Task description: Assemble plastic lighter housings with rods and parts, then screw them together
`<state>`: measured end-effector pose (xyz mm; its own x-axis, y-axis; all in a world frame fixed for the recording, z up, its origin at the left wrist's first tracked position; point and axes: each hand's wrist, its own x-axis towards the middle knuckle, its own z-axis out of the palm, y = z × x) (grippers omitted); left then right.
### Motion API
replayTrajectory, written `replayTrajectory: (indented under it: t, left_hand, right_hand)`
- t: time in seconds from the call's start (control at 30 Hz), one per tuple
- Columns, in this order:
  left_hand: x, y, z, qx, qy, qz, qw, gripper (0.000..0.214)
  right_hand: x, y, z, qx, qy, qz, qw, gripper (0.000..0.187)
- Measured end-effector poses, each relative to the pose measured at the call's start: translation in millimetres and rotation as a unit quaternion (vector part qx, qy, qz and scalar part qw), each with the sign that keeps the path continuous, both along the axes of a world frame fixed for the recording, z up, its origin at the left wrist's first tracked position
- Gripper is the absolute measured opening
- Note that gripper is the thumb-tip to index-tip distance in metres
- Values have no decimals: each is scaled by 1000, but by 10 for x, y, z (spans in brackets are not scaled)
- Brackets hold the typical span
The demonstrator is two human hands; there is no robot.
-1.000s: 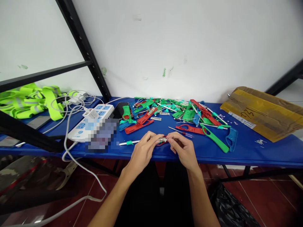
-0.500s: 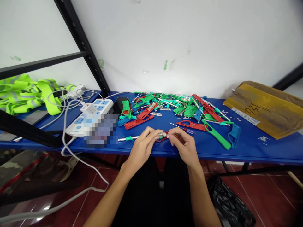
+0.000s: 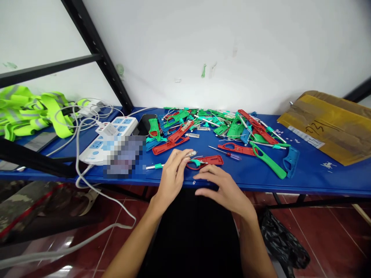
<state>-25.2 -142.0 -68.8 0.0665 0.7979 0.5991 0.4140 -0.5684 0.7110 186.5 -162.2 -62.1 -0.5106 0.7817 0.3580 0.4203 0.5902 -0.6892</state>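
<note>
The left hand [image 3: 173, 172] pinches a clear part [image 3: 191, 153] (lightly is best); the right hand [image 3: 222, 189], fingers spread, should avoid brushing the white bit [image 3: 194, 182] off the table's [image 3: 313, 178] front edge.

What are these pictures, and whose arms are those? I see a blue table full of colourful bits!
No robot here! A person wears a camera on their head, looking forward and down, so you see their own two bare arms. The left hand holds a small shiny part in its fingertips. The right hand is open, with nothing to be seen in it. On the blue table lie a heap of plastic pieces, mostly red, green and blue, a screwdriver, a white power strip and a cardboard box.
</note>
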Motion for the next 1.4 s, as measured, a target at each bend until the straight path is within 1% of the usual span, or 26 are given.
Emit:
replayTrajectory:
  t: [0.07,0.1,0.23,0.3,0.37,0.47,0.53,0.63,0.73,0.8,0.97,1.03,1.2,1.4]
  left_hand:
    - [0,0,-2,-4,-2,0,1000,29]
    - [2,0,-2,-3,-3,0,1000,29]
    - [9,1,9,-3,-4,-1,1000,29]
    - [8,2,14,-8,-3,-1,1000,29]
    - [5,2,11,-12,4,-11,1000,29]
    - [1,-2,-9,-19,28,-47,998,30]
    - [1,-6,-26,-24,50,-68,996,31]
    - [2,-8,-42,-29,69,-78,994,32]
    - [-2,-3,-44,-32,63,-87,994,32]
    - [-7,2,-47,-32,57,-93,993,32]
    - [-17,13,-73,-29,55,-100,993,32]
    - [-19,14,-82,-28,61,-99,993,33]
    - [-16,3,-83,-20,94,-97,991,35]
    - [-10,-7,-68,-6,116,-84,990,35]
  right_hand:
    - [2,-43,-50,50,-57,3,997,40]
    - [-7,-55,-81,70,-72,-8,995,38]
    - [-60,-65,-182,110,-74,-34,991,15]
    - [-72,-65,-180,113,-52,-42,991,15]
    - [-68,-60,-132,83,-3,-40,996,15]
    - [-44,-20,-17,-2,115,-39,993,11]
    - [-30,32,42,-50,199,-61,977,9]
    - [-25,127,56,-98,304,-104,942,11]
    - [-28,211,14,-117,358,-145,915,13]
    - [-26,245,-11,-125,360,-158,911,15]
    - [1,231,-23,-127,315,-126,932,16]
    - [11,209,-23,-124,308,-118,936,16]
    - [21,187,-36,-131,314,-131,931,16]
    - [17,179,-13,-128,300,-128,937,14]
